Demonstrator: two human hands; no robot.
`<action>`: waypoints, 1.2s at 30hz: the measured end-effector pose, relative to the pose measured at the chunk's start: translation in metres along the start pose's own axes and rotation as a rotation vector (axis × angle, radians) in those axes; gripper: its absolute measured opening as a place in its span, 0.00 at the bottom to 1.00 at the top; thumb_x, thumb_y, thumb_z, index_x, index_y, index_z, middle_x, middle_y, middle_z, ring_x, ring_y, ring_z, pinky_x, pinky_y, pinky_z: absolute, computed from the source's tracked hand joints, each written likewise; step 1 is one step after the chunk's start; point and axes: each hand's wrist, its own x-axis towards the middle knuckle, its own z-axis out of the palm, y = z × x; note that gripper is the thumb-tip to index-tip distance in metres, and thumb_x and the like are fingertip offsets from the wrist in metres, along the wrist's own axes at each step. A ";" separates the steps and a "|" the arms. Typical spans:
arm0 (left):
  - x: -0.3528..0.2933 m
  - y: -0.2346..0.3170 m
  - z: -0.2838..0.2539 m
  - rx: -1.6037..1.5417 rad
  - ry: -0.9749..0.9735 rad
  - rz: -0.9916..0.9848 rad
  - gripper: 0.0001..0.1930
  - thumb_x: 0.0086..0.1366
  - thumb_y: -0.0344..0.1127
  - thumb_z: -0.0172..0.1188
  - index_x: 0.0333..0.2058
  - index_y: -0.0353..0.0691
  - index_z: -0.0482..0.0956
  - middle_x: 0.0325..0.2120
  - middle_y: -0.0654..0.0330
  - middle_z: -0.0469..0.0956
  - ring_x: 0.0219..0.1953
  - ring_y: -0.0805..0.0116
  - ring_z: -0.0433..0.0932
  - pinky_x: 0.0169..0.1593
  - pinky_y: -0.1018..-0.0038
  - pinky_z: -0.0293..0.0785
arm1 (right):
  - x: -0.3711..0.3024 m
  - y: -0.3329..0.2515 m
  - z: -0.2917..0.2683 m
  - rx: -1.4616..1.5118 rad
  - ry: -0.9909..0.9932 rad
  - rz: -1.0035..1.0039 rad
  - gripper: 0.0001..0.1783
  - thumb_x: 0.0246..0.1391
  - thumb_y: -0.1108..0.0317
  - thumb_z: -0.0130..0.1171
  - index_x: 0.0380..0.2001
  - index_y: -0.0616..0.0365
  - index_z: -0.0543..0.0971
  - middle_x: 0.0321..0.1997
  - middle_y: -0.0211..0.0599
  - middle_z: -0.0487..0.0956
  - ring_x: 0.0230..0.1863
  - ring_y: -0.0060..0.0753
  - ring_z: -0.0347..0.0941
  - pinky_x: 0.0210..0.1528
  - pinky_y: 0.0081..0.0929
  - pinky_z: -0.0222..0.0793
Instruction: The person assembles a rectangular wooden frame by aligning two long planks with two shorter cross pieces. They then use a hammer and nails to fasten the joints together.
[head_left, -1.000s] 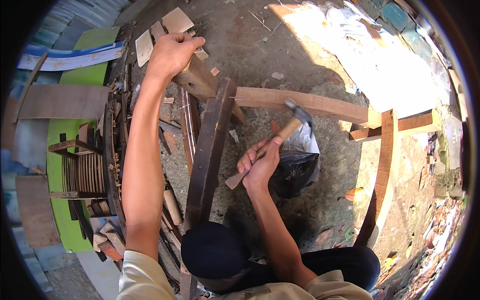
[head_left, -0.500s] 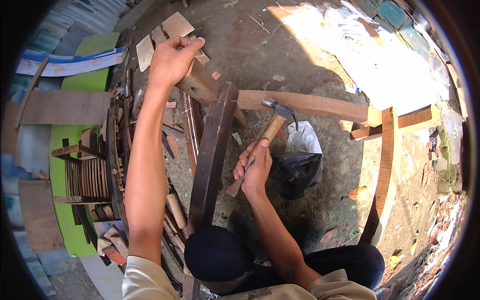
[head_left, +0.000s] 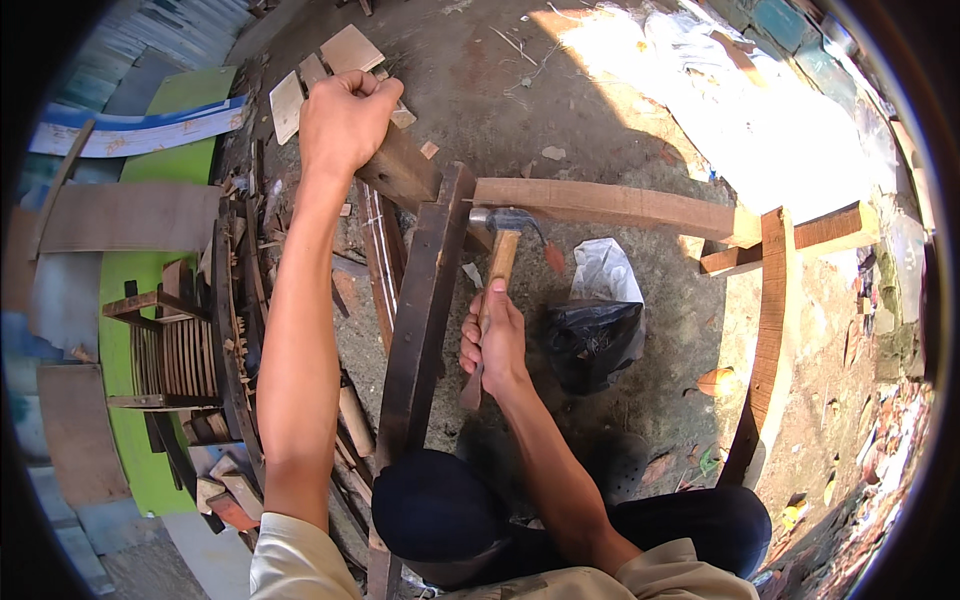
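Observation:
My left hand (head_left: pixel 345 125) is closed over the far end of a short brown wooden beam (head_left: pixel 400 172). That beam meets a long dark wooden post (head_left: pixel 415 310), which slants down toward my knee. In my right hand (head_left: pixel 497 345) is a claw hammer (head_left: pixel 503 255), gripped by its wooden handle. Its metal head is close to the right side of the dark post, near a thin nail (head_left: pixel 478 202) by the joint; whether they touch I cannot tell. A lighter wooden rail (head_left: pixel 620 205) runs right from this joint to a rough-sawn wooden leg (head_left: pixel 772 330).
Beneath the frame lies a black plastic bag (head_left: pixel 595 340) with a white bag (head_left: pixel 607 270). Wood offcuts (head_left: pixel 352 47) sit beyond my left hand. Scrap wood and a slatted wooden piece (head_left: pixel 175 355) line the left side. White sheeting (head_left: pixel 740 110) lies in bright sun at far right.
The hammer has swung left and slightly down, its head now nearer the dark post and its handle more upright. My left hand keeps its hold on the beam.

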 end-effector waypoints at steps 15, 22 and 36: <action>-0.123 -0.091 0.027 -0.670 -0.322 -0.501 0.58 0.61 0.77 0.49 0.72 0.34 0.43 0.68 0.39 0.54 0.71 0.47 0.56 0.68 0.51 0.56 | 0.038 -0.003 0.016 -0.161 0.126 -0.588 0.23 0.56 0.60 0.70 0.37 0.58 0.64 0.42 0.50 0.76 0.35 0.31 0.77 0.24 0.26 0.79; -0.122 -0.085 0.044 -0.558 -0.645 -0.455 0.66 0.51 0.65 0.70 0.72 0.33 0.36 0.66 0.32 0.56 0.70 0.46 0.58 0.67 0.59 0.61 | 0.047 -0.009 0.022 -0.244 -0.035 -0.517 0.28 0.48 0.73 0.75 0.41 0.63 0.63 0.68 0.66 0.62 0.69 0.54 0.61 0.62 0.39 0.74; -0.122 -0.075 0.049 -0.907 -0.572 -0.647 0.62 0.50 0.47 0.76 0.73 0.34 0.40 0.61 0.40 0.68 0.63 0.54 0.69 0.63 0.69 0.67 | 0.061 -0.014 0.017 -0.416 -0.097 -0.571 0.35 0.50 0.60 0.74 0.50 0.74 0.68 0.61 0.58 0.73 0.62 0.34 0.70 0.60 0.27 0.67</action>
